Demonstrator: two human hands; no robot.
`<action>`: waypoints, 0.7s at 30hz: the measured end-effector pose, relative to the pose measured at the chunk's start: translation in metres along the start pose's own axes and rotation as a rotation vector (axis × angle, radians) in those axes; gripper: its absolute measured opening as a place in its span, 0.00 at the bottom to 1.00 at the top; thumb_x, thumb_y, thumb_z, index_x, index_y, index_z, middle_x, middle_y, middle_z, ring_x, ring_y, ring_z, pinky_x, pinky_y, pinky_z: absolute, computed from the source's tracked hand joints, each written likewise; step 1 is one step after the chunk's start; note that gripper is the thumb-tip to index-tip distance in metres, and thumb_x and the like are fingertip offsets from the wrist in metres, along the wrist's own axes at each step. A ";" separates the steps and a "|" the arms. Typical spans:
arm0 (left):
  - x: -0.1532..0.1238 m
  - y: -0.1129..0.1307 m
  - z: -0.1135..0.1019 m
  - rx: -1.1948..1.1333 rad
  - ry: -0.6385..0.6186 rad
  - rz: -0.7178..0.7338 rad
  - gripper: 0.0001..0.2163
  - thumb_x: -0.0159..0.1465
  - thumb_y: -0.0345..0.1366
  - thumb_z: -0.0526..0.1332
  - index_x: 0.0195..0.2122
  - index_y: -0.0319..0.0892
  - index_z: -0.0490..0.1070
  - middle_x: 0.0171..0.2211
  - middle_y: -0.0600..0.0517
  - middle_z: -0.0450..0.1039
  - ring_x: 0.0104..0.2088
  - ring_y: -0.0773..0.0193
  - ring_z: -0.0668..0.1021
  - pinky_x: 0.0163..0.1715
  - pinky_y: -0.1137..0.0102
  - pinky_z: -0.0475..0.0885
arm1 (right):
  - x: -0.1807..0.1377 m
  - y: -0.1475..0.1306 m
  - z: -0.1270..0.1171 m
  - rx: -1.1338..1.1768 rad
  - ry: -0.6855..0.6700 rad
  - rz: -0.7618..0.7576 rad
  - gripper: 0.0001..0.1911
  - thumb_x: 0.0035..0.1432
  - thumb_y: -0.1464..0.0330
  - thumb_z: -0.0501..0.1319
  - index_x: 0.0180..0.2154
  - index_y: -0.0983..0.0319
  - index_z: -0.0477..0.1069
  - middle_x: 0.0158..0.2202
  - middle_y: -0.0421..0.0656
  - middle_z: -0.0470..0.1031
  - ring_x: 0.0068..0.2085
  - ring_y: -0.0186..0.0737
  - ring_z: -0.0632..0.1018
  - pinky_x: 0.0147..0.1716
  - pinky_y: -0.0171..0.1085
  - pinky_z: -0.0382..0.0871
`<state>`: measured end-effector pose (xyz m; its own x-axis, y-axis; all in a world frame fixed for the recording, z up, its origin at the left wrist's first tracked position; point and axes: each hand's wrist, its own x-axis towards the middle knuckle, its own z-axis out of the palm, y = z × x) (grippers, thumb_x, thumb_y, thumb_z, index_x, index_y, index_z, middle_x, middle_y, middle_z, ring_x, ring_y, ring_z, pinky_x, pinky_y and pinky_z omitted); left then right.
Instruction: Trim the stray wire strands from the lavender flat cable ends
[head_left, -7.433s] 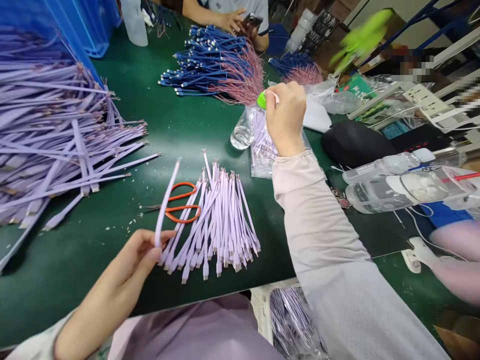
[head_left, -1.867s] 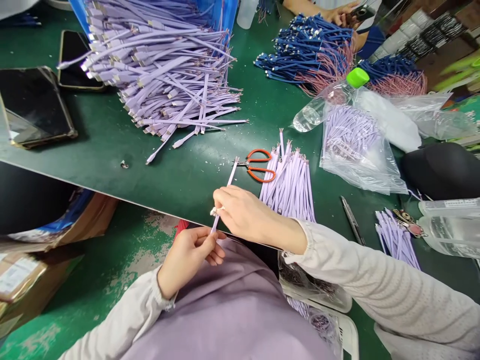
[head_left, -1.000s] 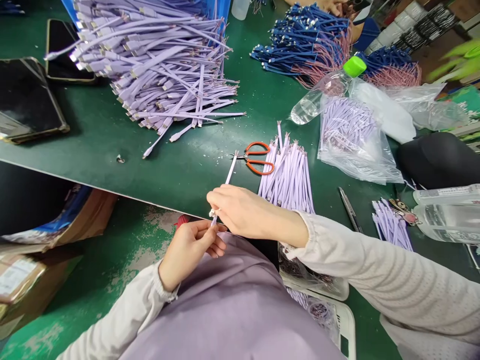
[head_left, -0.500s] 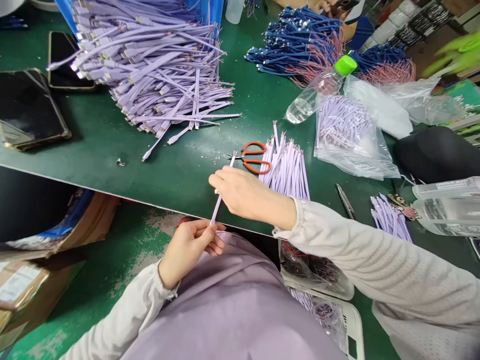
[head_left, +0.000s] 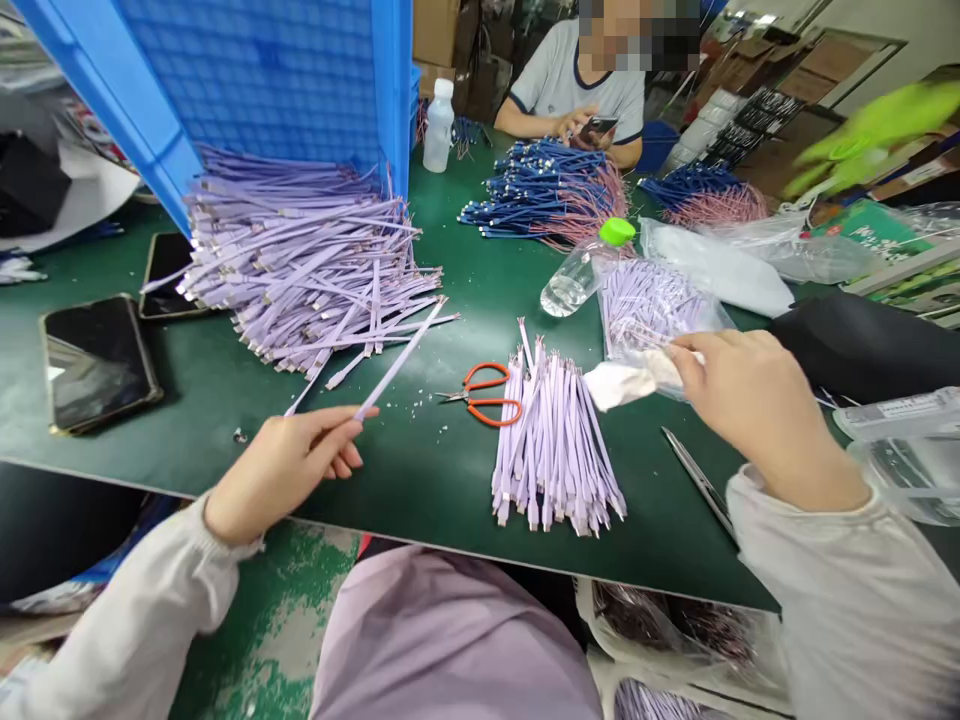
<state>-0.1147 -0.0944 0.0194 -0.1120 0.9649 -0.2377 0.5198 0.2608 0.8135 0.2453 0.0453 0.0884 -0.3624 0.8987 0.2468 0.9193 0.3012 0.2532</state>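
My left hand point(head_left: 296, 460) pinches one end of a short flat lavender cable point(head_left: 403, 360). Its stripped wire end points up and away, in front of the large cable heap point(head_left: 300, 250). On the right, my right hand point(head_left: 761, 415) has its fingers closed on a crumpled white tissue point(head_left: 624, 384). That hand is above the table, by the clear bag of lavender cables point(head_left: 652, 300). Between my hands lies a fanned bundle of lavender cables point(head_left: 555, 440), plugs toward me. Orange-handled scissors point(head_left: 491, 408) touch or nearly touch the bundle's left side.
A blue crate point(head_left: 285, 80) stands tilted behind the heap. Two phones point(head_left: 97, 365) lie left. A bottle with a green cap point(head_left: 574, 280) and blue cable bundles point(head_left: 540, 190) are farther back. A utility knife point(head_left: 697, 480) lies right. A person sits across the table.
My right hand has left the cable and moved right, now with the white tissue in it. My left hand has carried the cable up and left over the table. The view has tilted upward.
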 end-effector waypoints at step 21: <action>0.132 0.051 0.009 1.226 0.304 -0.031 0.18 0.60 0.34 0.51 0.46 0.22 0.61 0.43 0.26 0.67 0.46 0.38 0.70 0.41 0.57 0.64 | 0.014 -0.105 0.061 0.565 -0.259 -0.560 0.08 0.55 0.78 0.55 0.39 0.65 0.65 0.41 0.49 0.68 0.41 0.44 0.70 0.41 0.42 0.69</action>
<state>-0.0959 0.0462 0.0244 -0.2438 0.9697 0.0162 0.9371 0.2399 -0.2536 0.1531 0.0463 0.0081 -0.8051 0.5928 -0.0165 0.5775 0.7773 -0.2495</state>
